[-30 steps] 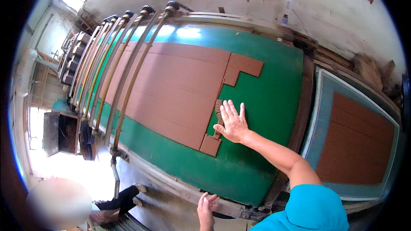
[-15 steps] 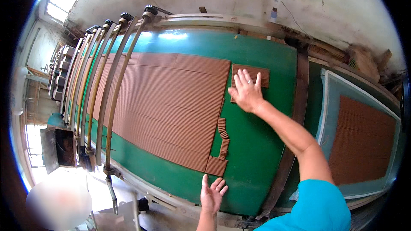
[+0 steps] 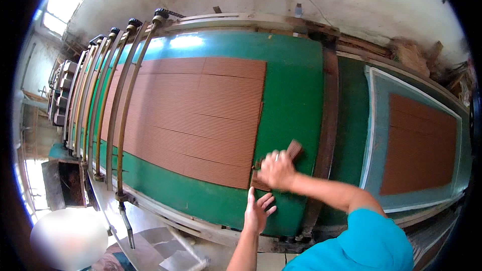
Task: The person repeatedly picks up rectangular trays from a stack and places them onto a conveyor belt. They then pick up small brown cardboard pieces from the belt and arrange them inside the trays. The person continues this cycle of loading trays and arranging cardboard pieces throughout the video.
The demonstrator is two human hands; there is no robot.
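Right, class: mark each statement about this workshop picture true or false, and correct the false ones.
1. The right hand grips a small brown ribbed piece. True.
2. The left hand is closed in a fist. False: its fingers are spread open, near the edge of the green table.
3. The large brown ribbed sheet lies flat on the green table. True.
4. The second brown sheet, at the right, lies on a red surface. False: it lies on a blue-green panel with a pale border.
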